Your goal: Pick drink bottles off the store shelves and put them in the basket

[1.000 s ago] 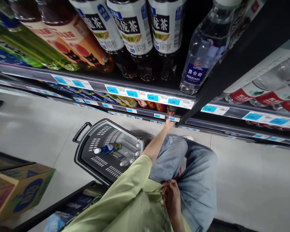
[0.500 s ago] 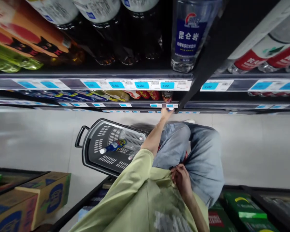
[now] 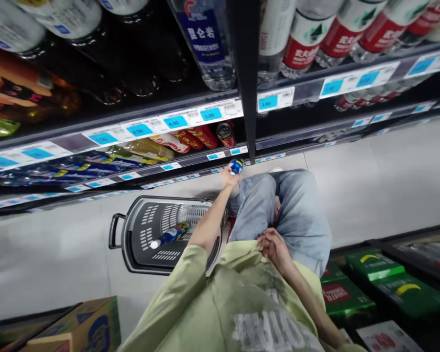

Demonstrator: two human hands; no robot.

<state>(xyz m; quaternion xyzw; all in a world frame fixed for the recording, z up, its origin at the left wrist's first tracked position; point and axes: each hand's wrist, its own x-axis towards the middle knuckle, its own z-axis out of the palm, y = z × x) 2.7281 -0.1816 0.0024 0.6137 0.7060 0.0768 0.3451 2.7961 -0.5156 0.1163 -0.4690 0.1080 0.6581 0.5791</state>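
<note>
My left hand (image 3: 229,177) is closed around a small blue bottle (image 3: 237,166) with yellow on its label, held just in front of the lowest shelves. A similar blue bottle (image 3: 171,234) with a white cap lies in the black shopping basket (image 3: 127,252), below and left of that hand. Clear bottles in the basket are partly hidden by my left arm. Over my lap, my right hand (image 3: 274,248) has its fingers curled together at the hem of my green shirt (image 3: 245,248); whatever they may pinch is hidden.
Shelves with price tags (image 3: 210,115) run across the top, carrying dark bottles, a clear bottle (image 3: 210,44) and red-labelled water bottles (image 3: 302,49). A dark can (image 3: 225,133) stands by red cans on a lower shelf. Cartons (image 3: 95,327) and green boxes (image 3: 375,266) sit behind me.
My left hand has come back from the low shelf and slightly down, bringing the blue bottle into sight. The view has turned and shifted right. My right hand stays at the shirt hem.
</note>
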